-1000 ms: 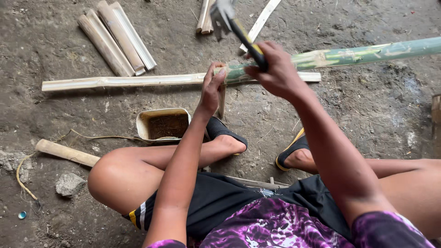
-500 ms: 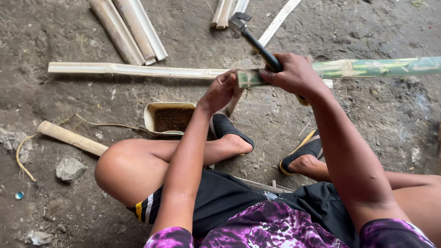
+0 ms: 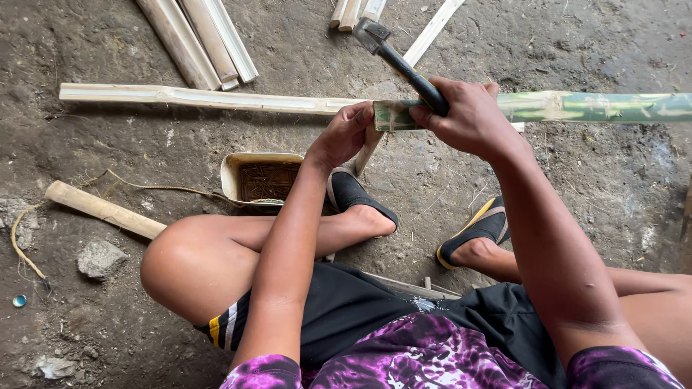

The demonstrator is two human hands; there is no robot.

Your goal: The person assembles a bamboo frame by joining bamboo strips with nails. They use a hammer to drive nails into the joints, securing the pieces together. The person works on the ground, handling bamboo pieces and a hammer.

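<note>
A green bamboo pole lies across the ground from the right edge, its cut end at the middle. My left hand sits at that cut end, fingers closed against it; what it pinches is hidden. My right hand grips the black handle of a hammer, whose metal head is raised just beyond the pole's end. I sit on the ground with knees apart, in black sandals.
A long split bamboo strip lies behind the pole. More split pieces lie at top left and top centre. A small rectangular dish, a wooden stick with cord, and a stone lie on the dirt floor.
The hammer has swung down from its raised position towards the pole's end. My left hand stays at the cut end.
</note>
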